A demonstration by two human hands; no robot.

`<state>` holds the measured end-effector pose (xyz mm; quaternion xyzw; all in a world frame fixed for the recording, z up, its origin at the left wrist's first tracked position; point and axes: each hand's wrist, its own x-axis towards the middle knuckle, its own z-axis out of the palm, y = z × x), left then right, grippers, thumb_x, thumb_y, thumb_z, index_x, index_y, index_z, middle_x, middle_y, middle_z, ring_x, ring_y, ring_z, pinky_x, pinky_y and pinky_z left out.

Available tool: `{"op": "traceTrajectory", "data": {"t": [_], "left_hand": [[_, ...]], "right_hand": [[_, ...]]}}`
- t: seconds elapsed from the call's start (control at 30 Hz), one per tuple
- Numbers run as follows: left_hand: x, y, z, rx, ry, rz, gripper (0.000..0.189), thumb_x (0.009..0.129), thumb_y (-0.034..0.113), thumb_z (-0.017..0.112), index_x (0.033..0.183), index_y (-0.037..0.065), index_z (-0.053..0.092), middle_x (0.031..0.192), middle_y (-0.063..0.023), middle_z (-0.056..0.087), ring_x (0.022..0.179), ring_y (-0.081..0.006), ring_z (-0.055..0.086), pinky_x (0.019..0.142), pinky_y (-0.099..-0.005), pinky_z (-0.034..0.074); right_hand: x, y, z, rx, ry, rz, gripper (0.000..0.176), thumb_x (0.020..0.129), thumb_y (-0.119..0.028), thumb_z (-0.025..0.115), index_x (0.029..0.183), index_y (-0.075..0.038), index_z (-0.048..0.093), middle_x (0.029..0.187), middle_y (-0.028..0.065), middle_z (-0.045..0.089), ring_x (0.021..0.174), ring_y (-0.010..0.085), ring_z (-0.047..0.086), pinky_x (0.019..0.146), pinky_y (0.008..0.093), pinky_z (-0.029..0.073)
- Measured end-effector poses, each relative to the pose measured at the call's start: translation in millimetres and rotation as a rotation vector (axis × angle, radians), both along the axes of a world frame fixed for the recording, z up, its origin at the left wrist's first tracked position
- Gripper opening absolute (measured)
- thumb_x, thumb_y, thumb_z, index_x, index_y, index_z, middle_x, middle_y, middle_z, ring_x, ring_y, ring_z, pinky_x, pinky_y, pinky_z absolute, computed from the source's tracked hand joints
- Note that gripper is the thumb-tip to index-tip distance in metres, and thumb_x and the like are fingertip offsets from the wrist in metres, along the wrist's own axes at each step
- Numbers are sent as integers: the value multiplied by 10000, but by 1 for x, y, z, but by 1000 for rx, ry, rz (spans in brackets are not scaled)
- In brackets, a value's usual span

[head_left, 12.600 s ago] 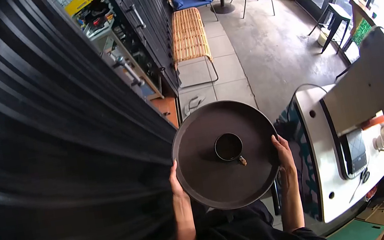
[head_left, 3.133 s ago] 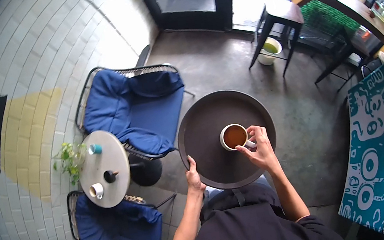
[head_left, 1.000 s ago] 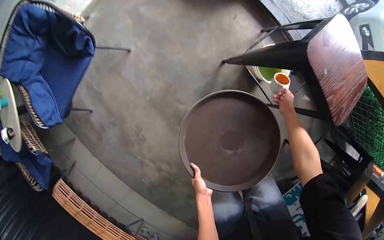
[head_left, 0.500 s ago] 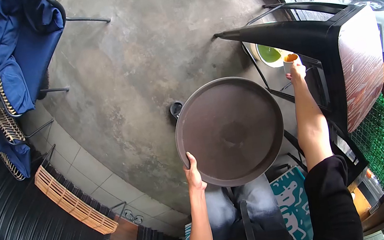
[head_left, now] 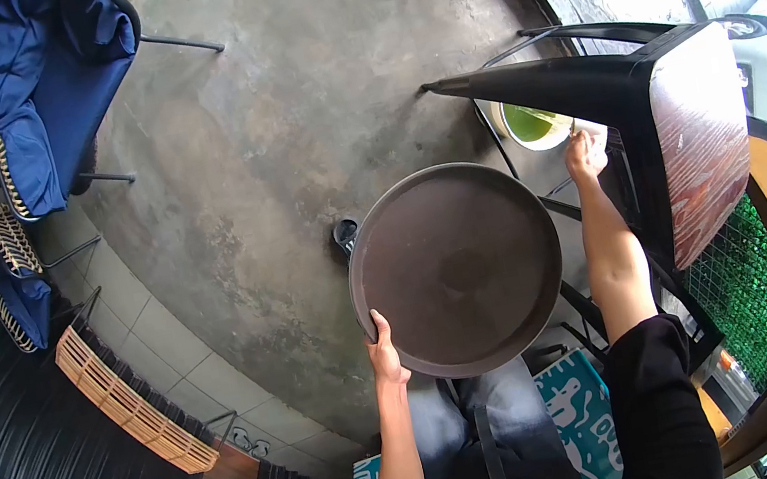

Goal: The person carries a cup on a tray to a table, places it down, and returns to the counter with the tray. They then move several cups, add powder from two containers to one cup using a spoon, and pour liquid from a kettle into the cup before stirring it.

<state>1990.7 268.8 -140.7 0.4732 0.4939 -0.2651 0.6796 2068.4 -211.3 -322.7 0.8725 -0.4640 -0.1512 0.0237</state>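
Note:
My left hand (head_left: 385, 353) grips the lower left rim of a large round brown serving tray (head_left: 443, 229), with the thumb on top. The tray's bare surface faces up above my lap. Stretched out to the right, my right hand (head_left: 584, 157) is closed on a small white cup (head_left: 597, 136), which looks tipped over; its mouth is not visible. Just left of the cup is a white bucket (head_left: 530, 142) with green inside it. Part of the bucket is hidden behind a black chair leg.
A black metal stool with a wood-look seat (head_left: 701, 146) stands close to my right arm. Chairs with blue cloth (head_left: 63, 80) and a slatted wooden bench (head_left: 131, 398) are on the left. A teal patterned cushion (head_left: 576, 420) lies under me.
My right hand has moved slightly down and left and turned the cup from upright to tipped beside the bucket. My left hand still holds the tray almost in place.

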Motion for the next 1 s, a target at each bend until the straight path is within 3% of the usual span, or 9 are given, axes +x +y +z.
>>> {"op": "traceTrajectory", "data": {"t": [0.13,0.23,0.33,0.4,0.47,0.53,0.63,0.77,1.0], "left_hand": [[-13,2,-10,14,-38,-1,639,978,438,540,1418,-1,390,1420,-123,447,1273,-226,458,1045,-389,421],[-19,8,-11,-4,-22,27,586,995,408,526,1402,1,412,1389,-124,474,1238,-219,481,1023,-383,432],[-27,12,-14,-25,-7,53,593,990,414,535,1399,2,417,1384,-120,482,1227,-219,492,1021,-380,433],[-39,18,-23,-21,-38,59,598,986,419,541,1398,2,419,1381,-118,486,1221,-220,499,1020,-378,434],[-50,28,-34,-15,-55,82,632,964,465,546,1410,43,397,1341,-133,511,1180,-266,557,977,-430,498],[-57,37,-34,-26,-35,93,635,962,474,544,1404,40,404,1340,-134,515,1172,-270,564,973,-436,500],[-57,52,-31,-58,-16,138,648,959,491,537,1396,28,417,1344,-137,520,1169,-277,570,975,-444,498],[-45,70,3,-128,-2,217,676,956,513,525,1386,0,429,1365,-150,518,1195,-286,558,989,-448,487],[-55,127,37,-210,-176,366,725,933,514,575,1400,-16,412,1379,-154,508,1217,-283,544,1011,-429,472]], "right_hand": [[21,11,38,82,176,182,395,944,-339,408,1037,-53,663,1252,238,540,1157,406,535,918,463,467],[23,28,47,-105,139,305,284,922,-255,497,990,-103,727,1138,175,616,1000,323,650,857,431,528],[31,43,59,40,49,71,293,920,-266,521,996,-63,719,1089,182,634,985,322,659,837,426,537],[30,50,51,65,-417,-428,347,922,-315,535,1045,-33,694,981,181,658,950,302,672,798,414,540],[24,46,35,501,-942,-903,350,926,-386,549,983,-48,614,759,93,593,702,207,595,606,372,483],[16,56,47,828,-1150,-1114,263,951,-339,518,867,-90,531,694,41,495,585,177,495,525,334,411],[4,95,88,1149,-1305,-1009,235,970,-292,491,817,-115,462,659,17,429,545,164,450,499,314,361],[-7,149,171,1341,-1104,-821,289,990,-317,476,790,-114,434,677,5,414,562,154,440,491,306,345],[-22,280,321,1657,-794,-123,419,995,-376,457,705,-76,492,591,0,415,521,133,471,476,275,375]]}}
